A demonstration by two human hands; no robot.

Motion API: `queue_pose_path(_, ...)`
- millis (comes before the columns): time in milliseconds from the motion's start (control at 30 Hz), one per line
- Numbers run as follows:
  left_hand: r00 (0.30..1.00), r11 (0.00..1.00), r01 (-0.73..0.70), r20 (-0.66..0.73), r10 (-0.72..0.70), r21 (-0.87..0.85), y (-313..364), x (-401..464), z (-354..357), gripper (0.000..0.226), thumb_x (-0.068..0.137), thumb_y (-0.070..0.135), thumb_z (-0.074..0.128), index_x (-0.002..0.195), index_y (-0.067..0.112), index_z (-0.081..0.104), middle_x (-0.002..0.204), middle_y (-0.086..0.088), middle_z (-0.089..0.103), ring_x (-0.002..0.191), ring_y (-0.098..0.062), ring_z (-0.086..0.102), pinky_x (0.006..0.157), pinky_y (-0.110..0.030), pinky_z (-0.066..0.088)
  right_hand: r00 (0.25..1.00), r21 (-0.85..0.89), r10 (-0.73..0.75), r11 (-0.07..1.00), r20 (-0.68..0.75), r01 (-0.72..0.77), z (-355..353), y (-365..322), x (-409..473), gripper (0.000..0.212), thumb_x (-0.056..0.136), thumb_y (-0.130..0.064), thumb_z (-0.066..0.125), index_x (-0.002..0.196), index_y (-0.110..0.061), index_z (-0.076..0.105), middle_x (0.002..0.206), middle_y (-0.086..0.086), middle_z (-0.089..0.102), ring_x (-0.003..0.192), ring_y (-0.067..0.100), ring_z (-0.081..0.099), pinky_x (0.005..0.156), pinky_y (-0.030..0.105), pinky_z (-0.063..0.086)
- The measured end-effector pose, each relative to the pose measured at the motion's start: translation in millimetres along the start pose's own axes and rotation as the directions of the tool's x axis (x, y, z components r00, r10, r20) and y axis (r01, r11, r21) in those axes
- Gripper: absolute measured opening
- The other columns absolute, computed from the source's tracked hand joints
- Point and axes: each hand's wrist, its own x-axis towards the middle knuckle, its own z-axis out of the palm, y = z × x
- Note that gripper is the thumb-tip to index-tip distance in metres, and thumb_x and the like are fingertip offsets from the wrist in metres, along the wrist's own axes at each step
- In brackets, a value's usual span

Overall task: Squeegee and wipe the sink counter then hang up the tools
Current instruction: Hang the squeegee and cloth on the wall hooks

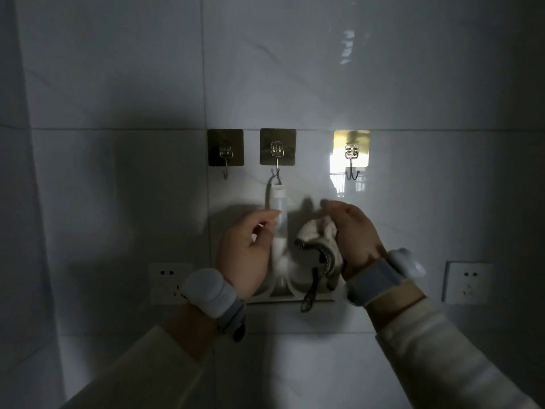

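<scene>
Tiled wall (118, 84): squeegee (278, 231) hooked; left hand (247, 249) released; right hand (354, 234) grasping cloth (320, 246).

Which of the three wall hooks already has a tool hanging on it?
The middle hook: the white squeegee hangs from it by its handle loop. The left hook and the right hook are bare; the cloth is in the right hand.

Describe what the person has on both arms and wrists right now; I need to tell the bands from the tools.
Both arms wear pale cream sleeves. The left hand and right hand are bare, without gloves. Each wrist carries a grey-blue strap with a rounded white pod; a small black part hangs below the left strap.
</scene>
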Motion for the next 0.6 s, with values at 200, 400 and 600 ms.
queue_pose_path(200, 0.989, 0.998, 0.015, 0.146, -0.006, -0.059, 16, -26, 6, 0.024, 0.094, 0.025, 0.054, 0.076, 0.029, 0.07, 0.071, 0.003, 0.068, 0.062, -0.005, 0.061, 0.065, -0.021, 0.049, 0.976, 0.244, 0.198, 0.955, -0.088, -0.172, -7, -5, -7, 0.064, 0.084, -0.047, 0.053, 0.124, 0.002, 0.054, 0.13, 0.028, 0.053, 0.121, 0.045, 0.049, 0.102, 0.06, 0.04)
queue_pose_path(400, 0.902, 0.98, 0.195, 0.399, -0.165, -0.035, 23, -45, 17, 0.057, 0.065, 0.07, 0.062, 0.087, 0.018, 0.07, 0.074, -0.005, 0.073, 0.066, -0.015, 0.069, 0.071, -0.04, 0.058, 0.949, 0.283, 0.207, 0.95, -0.238, -0.136, -18, -12, -6, 0.044, 0.099, -0.021, 0.037, 0.13, 0.01, 0.043, 0.134, 0.034, 0.044, 0.121, 0.047, 0.044, 0.077, 0.043, 0.048)
queue_pose_path(600, 0.976, 0.978, 0.116, 0.203, -0.08, -0.171, 23, -51, 34, 0.041, 0.068, 0.037, 0.078, 0.108, 0.031, 0.069, 0.083, 0.006, 0.073, 0.071, -0.005, 0.067, 0.066, -0.021, 0.055, 0.941, 0.392, 0.235, 0.911, -0.245, -0.125, -22, -13, -8, 0.045, 0.102, -0.018, 0.029, 0.131, 0.014, 0.037, 0.134, 0.037, 0.041, 0.118, 0.049, 0.044, 0.074, 0.047, 0.045)
